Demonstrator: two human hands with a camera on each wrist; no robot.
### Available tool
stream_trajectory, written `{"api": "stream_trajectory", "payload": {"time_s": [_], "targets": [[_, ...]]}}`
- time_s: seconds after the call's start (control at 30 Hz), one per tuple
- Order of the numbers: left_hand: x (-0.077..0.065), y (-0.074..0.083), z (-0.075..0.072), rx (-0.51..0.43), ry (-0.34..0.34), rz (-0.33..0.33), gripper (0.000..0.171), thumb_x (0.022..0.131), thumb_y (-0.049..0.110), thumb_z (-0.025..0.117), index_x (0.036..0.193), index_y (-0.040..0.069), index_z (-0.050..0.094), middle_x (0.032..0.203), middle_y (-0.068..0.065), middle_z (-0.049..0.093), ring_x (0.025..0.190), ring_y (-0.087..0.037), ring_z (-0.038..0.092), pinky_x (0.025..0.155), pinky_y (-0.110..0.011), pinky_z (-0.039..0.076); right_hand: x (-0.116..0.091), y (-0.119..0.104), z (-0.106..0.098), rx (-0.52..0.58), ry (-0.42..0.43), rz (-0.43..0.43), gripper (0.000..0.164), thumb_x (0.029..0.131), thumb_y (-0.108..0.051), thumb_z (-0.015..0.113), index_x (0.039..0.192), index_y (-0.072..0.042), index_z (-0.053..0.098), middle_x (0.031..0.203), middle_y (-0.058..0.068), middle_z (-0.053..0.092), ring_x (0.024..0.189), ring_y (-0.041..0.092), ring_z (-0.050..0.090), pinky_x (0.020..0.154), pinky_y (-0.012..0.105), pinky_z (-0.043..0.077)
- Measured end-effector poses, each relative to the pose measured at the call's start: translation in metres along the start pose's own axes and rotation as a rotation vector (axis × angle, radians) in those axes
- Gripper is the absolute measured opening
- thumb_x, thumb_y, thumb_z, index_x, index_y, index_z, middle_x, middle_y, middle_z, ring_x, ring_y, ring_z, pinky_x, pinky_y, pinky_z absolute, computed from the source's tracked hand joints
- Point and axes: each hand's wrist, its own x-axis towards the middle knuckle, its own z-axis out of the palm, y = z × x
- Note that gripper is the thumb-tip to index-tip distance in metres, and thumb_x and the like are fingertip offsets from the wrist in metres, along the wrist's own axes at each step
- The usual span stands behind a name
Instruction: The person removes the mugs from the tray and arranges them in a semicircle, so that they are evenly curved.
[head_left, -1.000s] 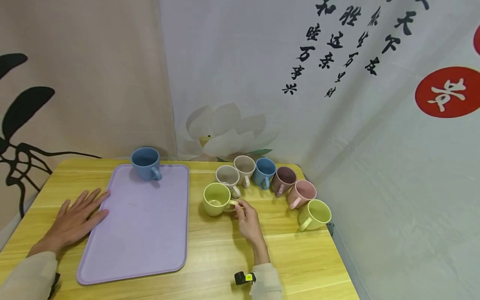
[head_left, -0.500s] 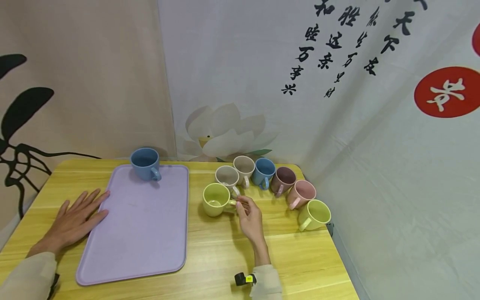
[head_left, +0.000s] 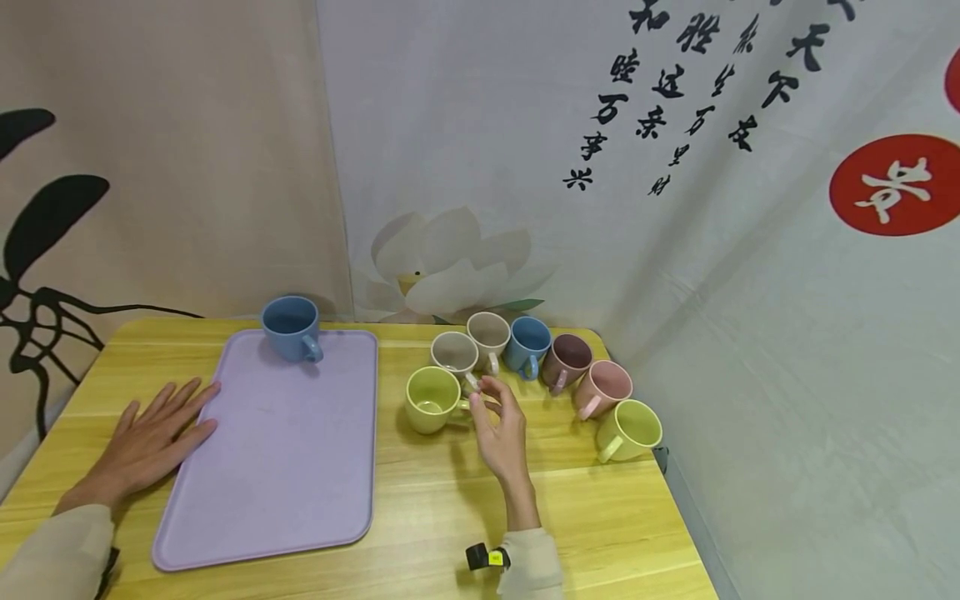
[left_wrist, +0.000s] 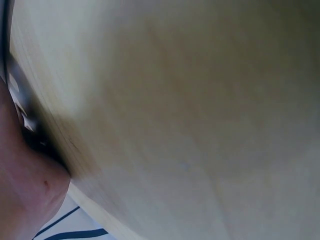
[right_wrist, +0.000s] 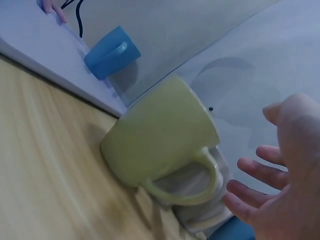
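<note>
A yellow-green mug point(head_left: 432, 398) stands upright on the table, its handle point(right_wrist: 200, 192) pointing right. My right hand point(head_left: 501, 429) is beside that handle with loosely bent fingers; in the right wrist view a gap shows between the fingers point(right_wrist: 250, 192) and the handle. Flat on the table lies my left hand point(head_left: 153, 437), its fingertips at the left rim of a lilac tray point(head_left: 300, 467). A blue mug point(head_left: 291, 327) sits at the tray's back edge. Mostly bare tabletop fills the left wrist view, with part of the left hand point(left_wrist: 30, 190) at its edge.
Behind the near mug are a whitish mug point(head_left: 453, 350) and a beige mug point(head_left: 488, 332). A second blue mug point(head_left: 528, 342), a plum mug point(head_left: 566, 360), a pink mug point(head_left: 603, 387) and another yellow-green mug point(head_left: 628, 432) curve along the right. A printed curtain point(head_left: 480, 125) hangs behind.
My right hand has let go of the yellow-green mug's handle and moved slightly up and away, its fingers spreading. The mug stays in place. My left hand keeps still.
</note>
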Motion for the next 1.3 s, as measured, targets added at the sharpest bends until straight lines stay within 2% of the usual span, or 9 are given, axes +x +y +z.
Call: {"api": "stream_trajectory", "payload": {"time_s": [0.13, 0.2, 0.43, 0.63, 0.73, 0.87, 1.07, 1.17, 1.3], "targets": [[0.000, 0.003, -0.002, 0.005, -0.004, -0.006, 0.075, 0.120, 0.056, 0.041, 0.183, 0.022, 0.017, 0.189, -0.028, 0.007, 0.174, -0.059, -0.011, 0.130, -0.077, -0.031, 0.004, -0.010, 0.001, 0.001, -0.003, -0.028, 0.041, 0.111, -0.018, 0.072, 0.147, 0.001, 0.066, 0.144, 0.028, 0.073, 0.139, 0.041, 0.070, 0.114, 0.066, 0.059], [0.000, 0.004, -0.002, 0.005, -0.003, -0.003, 0.075, 0.120, 0.055, 0.041, 0.183, 0.022, 0.016, 0.189, -0.028, 0.006, 0.173, -0.059, -0.012, 0.130, -0.076, -0.031, 0.006, -0.016, 0.003, 0.002, -0.013, -0.039, 0.044, 0.110, -0.018, 0.073, 0.149, 0.001, 0.064, 0.147, 0.029, 0.071, 0.142, 0.041, 0.068, 0.117, 0.066, 0.057], [-0.001, 0.001, 0.000, 0.001, 0.003, 0.007, 0.075, 0.120, 0.055, 0.041, 0.183, 0.024, 0.015, 0.190, -0.026, 0.005, 0.174, -0.058, -0.013, 0.130, -0.075, -0.033, 0.014, -0.036, 0.013, -0.035, -0.092, -0.045, 0.054, 0.109, -0.025, 0.074, 0.159, -0.010, 0.058, 0.160, 0.011, 0.067, 0.153, 0.034, 0.061, 0.127, 0.062, 0.050], [-0.002, 0.005, -0.002, 0.002, -0.003, -0.001, 0.075, 0.121, 0.055, 0.041, 0.183, 0.020, 0.017, 0.189, -0.028, 0.007, 0.174, -0.059, -0.011, 0.130, -0.077, -0.030, 0.023, -0.050, 0.028, -0.022, -0.179, -0.074, 0.064, 0.108, -0.035, 0.073, 0.164, -0.012, 0.053, 0.167, 0.016, 0.060, 0.154, 0.039, 0.058, 0.125, 0.067, 0.050], [-0.001, 0.005, -0.003, 0.002, -0.003, -0.004, 0.075, 0.121, 0.055, 0.041, 0.183, 0.020, 0.017, 0.188, -0.029, 0.007, 0.173, -0.059, -0.011, 0.130, -0.077, -0.031, 0.026, -0.056, 0.038, -0.039, -0.221, -0.075, 0.068, 0.108, -0.042, 0.071, 0.168, -0.016, 0.049, 0.170, 0.015, 0.057, 0.159, 0.038, 0.054, 0.130, 0.066, 0.046], [-0.002, 0.006, -0.003, 0.002, 0.010, 0.003, 0.075, 0.120, 0.054, 0.042, 0.183, 0.021, 0.017, 0.189, -0.029, 0.008, 0.174, -0.059, -0.010, 0.131, -0.076, -0.030, 0.029, -0.065, 0.054, -0.066, -0.275, -0.054, 0.073, 0.108, -0.050, 0.069, 0.171, -0.023, 0.045, 0.176, 0.007, 0.052, 0.165, 0.034, 0.048, 0.135, 0.066, 0.039], [-0.003, 0.006, -0.002, -0.001, 0.031, 0.017, 0.074, 0.120, 0.053, 0.044, 0.183, 0.023, 0.017, 0.189, -0.027, 0.009, 0.175, -0.057, -0.010, 0.132, -0.075, -0.030, 0.033, -0.075, 0.080, -0.085, -0.348, -0.004, 0.076, 0.107, -0.058, 0.066, 0.174, -0.032, 0.040, 0.180, -0.001, 0.046, 0.170, 0.030, 0.041, 0.136, 0.065, 0.038], [-0.003, 0.005, -0.002, -0.001, 0.028, 0.015, 0.074, 0.120, 0.053, 0.043, 0.183, 0.023, 0.016, 0.189, -0.027, 0.009, 0.175, -0.057, -0.010, 0.132, -0.076, -0.030, 0.035, -0.080, 0.095, -0.105, -0.372, -0.004, 0.077, 0.106, -0.059, 0.067, 0.174, -0.032, 0.041, 0.180, 0.000, 0.046, 0.170, 0.027, 0.042, 0.137, 0.062, 0.039], [-0.003, 0.005, -0.002, 0.000, 0.018, 0.008, 0.074, 0.120, 0.054, 0.043, 0.183, 0.023, 0.016, 0.189, -0.027, 0.009, 0.174, -0.058, -0.010, 0.131, -0.077, -0.029, 0.039, -0.084, 0.114, -0.134, -0.412, -0.036, 0.079, 0.106, -0.054, 0.071, 0.174, -0.025, 0.042, 0.181, 0.002, 0.046, 0.170, 0.026, 0.042, 0.138, 0.058, 0.038]]}}
